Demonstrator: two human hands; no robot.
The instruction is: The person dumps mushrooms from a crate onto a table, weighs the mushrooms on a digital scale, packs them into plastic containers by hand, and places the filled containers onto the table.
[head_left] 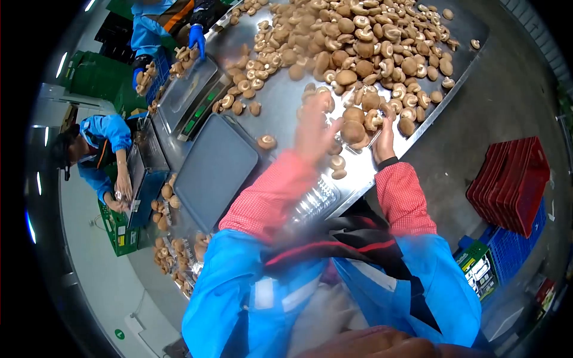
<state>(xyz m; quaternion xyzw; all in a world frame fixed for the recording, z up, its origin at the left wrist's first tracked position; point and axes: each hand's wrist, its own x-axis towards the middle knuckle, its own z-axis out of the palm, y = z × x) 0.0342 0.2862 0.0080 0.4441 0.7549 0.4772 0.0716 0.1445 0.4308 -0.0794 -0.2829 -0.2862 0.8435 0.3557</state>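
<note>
Bright blue jacket [444, 280], pale and black panels. Pinkish-red finely checked forearm sleeves [407, 197]; black right cuff [388, 163]. Black cloth [352, 234], red stripe, across front.

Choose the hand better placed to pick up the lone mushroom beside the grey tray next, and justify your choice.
Probably the left hand: it is nearer the lone mushroom, on the same side as the grey tray. The right hand is farther away, beyond the clear pack.
</note>
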